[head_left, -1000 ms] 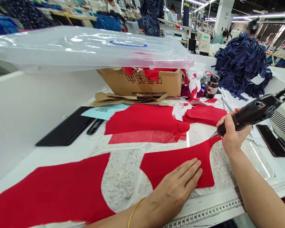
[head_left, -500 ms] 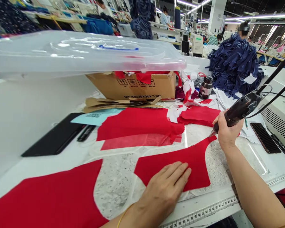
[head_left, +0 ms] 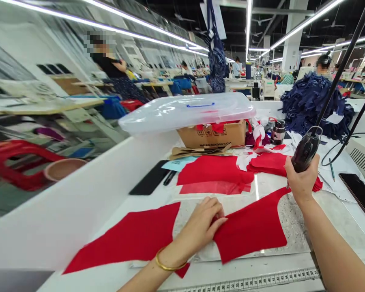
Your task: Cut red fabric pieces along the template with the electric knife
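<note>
My right hand [head_left: 304,180] is wrapped round a black handheld tool [head_left: 306,151] with a cord, its lower end near the top corner of a red fabric piece [head_left: 252,227]. At that piece's left edge, my left hand [head_left: 205,217] has its fingers bent and thumb on the fabric; what they pinch is hidden. A second red piece [head_left: 134,235] lies to the left of my left hand. Behind are more red layers [head_left: 213,170] and a folded red stack [head_left: 269,162].
A cardboard box [head_left: 214,138] under a clear plastic lid [head_left: 188,111] stands at the back. A dark bottle [head_left: 278,132], navy strips [head_left: 316,101], a phone [head_left: 360,194] and a black tablet [head_left: 149,178] are around. A measuring tape [head_left: 261,281] runs along the front edge. People are farther off.
My left hand has gone from lying flat on the red piece to its left edge, fingers now bent. The tool stands more upright in my right hand. The view has turned left and up.
</note>
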Available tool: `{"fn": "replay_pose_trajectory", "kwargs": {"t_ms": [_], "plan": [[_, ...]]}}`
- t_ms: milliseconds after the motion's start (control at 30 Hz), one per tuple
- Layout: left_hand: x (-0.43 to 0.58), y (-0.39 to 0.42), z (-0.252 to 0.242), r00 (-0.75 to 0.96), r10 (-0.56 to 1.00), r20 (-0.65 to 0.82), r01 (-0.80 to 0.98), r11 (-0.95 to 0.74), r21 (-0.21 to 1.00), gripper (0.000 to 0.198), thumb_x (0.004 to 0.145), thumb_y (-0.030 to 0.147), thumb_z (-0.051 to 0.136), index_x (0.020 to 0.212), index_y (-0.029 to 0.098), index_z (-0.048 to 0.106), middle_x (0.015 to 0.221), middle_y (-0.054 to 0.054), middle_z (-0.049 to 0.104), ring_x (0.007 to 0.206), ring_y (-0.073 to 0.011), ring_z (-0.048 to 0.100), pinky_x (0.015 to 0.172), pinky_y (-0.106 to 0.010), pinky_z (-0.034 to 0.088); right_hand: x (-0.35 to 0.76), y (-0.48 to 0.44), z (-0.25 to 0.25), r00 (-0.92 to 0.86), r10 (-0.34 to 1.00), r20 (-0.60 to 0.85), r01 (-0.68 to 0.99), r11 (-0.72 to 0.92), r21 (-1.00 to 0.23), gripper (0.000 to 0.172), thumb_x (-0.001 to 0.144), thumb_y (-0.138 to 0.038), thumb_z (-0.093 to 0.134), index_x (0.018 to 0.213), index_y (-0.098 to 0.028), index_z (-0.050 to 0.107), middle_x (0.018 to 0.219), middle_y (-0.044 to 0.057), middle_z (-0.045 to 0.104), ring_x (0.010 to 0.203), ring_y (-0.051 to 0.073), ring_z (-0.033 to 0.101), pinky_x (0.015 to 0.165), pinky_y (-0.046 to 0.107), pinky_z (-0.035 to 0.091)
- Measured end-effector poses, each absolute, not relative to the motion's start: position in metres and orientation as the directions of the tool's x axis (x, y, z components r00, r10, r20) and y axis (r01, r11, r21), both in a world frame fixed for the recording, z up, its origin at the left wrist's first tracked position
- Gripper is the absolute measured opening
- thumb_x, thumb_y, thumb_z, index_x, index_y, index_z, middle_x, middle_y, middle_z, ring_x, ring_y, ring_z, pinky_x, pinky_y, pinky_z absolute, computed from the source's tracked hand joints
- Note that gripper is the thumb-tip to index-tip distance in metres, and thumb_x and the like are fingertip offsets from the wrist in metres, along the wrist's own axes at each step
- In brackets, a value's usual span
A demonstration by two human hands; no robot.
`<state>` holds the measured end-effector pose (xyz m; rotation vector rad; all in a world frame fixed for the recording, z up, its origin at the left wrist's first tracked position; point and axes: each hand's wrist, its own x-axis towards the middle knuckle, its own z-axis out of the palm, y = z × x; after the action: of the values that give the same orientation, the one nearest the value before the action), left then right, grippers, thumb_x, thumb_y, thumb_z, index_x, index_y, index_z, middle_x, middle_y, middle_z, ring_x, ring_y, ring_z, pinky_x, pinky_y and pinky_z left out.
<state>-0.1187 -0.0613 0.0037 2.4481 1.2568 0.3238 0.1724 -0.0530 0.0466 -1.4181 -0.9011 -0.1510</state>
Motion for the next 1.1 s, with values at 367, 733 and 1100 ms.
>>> {"fn": "replay_pose_trajectory", "kwargs": {"t_ms": [367,733,1100], "plan": [[-0.143,-0.116,0.066,0.492,0.839,-0.233,0.692,-0.215,0.69,0.033,0.086,0.051,0.052,0.073,0.02,0.051,0.077,0.0,0.06,0.074,-0.0173,0.052,0.07,-0.029,0.042,0.177,-0.085,0.042,0.471,0.35,0.81,0.746,0.332,-0.577,0.075,0.076,-0.052,0.076,0.134,-0.017,0.044,0.13,0.018,0.048,0.12,0.033,0.052,0.096,0.052,0.047],[-0.187,-0.145,0.083,0.393,0.894,-0.214,0.674,-0.122,0.729,0.035,0.082,0.052,0.056,0.068,0.02,0.048,0.071,0.001,0.054,0.071,-0.0155,0.05,0.07,-0.028,0.045,0.086,-0.11,0.019,-0.406,0.854,0.326,0.817,0.499,-0.29,0.02,0.095,-0.011,0.047,0.102,-0.02,0.064,0.102,0.006,0.069,0.09,0.019,0.067,0.075,0.031,0.052],[-0.233,-0.151,0.066,0.356,0.903,-0.24,0.713,-0.096,0.695,0.029,0.081,0.048,0.058,0.074,0.02,0.056,0.076,0.0,0.061,0.072,-0.0161,0.052,0.067,-0.026,0.042,0.053,-0.088,0.016,-0.355,0.934,-0.034,0.914,0.339,-0.224,0.009,0.091,-0.014,0.059,0.095,-0.02,0.065,0.108,0.006,0.068,0.094,0.021,0.069,0.066,0.027,0.043]]}}
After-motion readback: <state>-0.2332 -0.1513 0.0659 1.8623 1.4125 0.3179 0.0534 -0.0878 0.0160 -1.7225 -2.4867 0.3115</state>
